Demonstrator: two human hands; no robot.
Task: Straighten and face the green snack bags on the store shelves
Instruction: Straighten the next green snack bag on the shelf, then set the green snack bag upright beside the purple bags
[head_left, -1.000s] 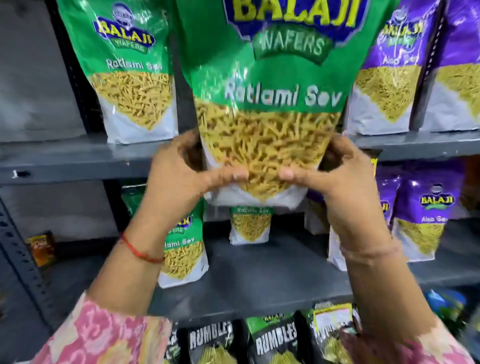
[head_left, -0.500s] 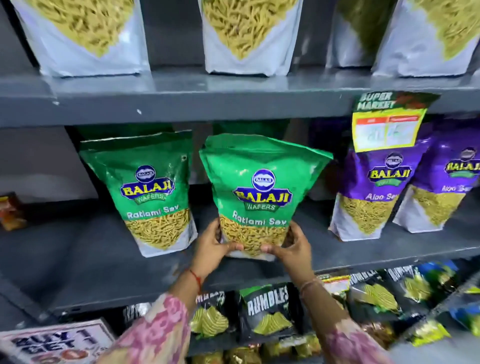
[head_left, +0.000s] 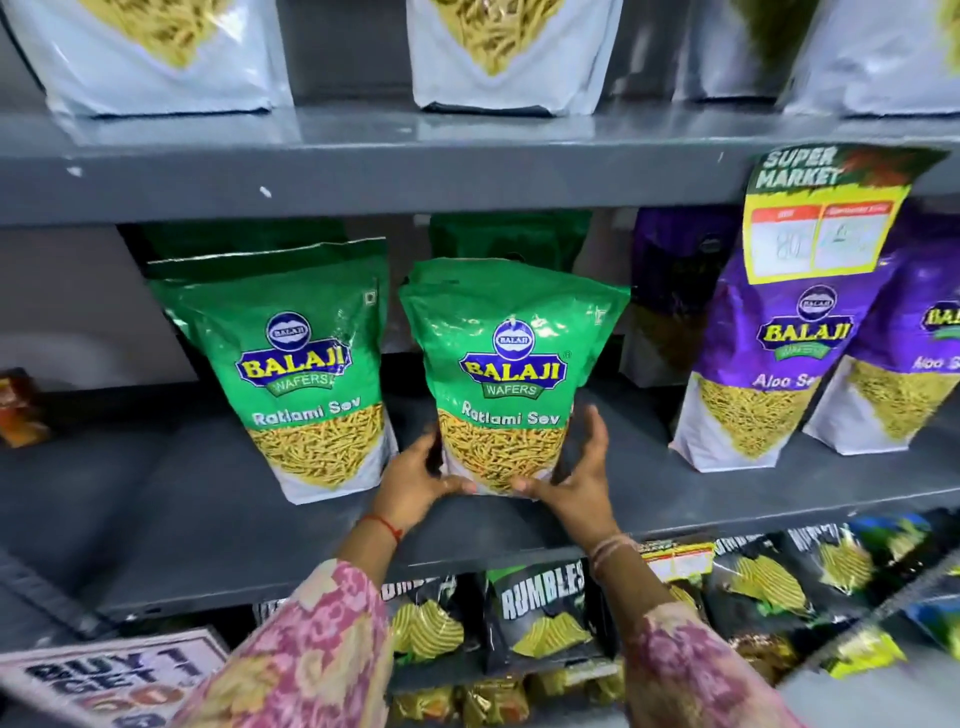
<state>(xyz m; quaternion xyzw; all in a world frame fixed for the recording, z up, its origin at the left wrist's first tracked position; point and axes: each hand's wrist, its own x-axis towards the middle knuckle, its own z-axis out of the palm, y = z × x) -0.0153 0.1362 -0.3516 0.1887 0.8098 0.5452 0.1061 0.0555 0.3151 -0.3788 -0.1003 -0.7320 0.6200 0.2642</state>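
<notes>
A green Balaji Ratlami Sev bag (head_left: 511, 358) stands upright on the middle grey shelf (head_left: 208, 519), its front facing me. My left hand (head_left: 415, 480) cups its lower left corner and my right hand (head_left: 582, 473) cups its lower right corner, thumbs meeting under the bag's bottom edge. A second green bag (head_left: 291, 364) stands just to the left, also front-facing, leaning slightly. More green bags (head_left: 511, 234) are dimly visible behind both. On the top shelf (head_left: 363, 161) only the white bottoms of two green bags (head_left: 498, 57) show.
Purple Balaji Aloo Sev bags (head_left: 779, 364) stand on the right of the middle shelf under a yellow price tag (head_left: 821, 223). Black Rumbles bags (head_left: 540, 618) fill the lower shelf. A "Buy 1 Get 1" sign (head_left: 104, 675) sits at bottom left. An orange pack (head_left: 21, 410) lies far left.
A second ago both hands held a green bag at the top shelf. The view has since dropped to the middle shelf, where both hands now grip another green bag's base, standing more upright.
</notes>
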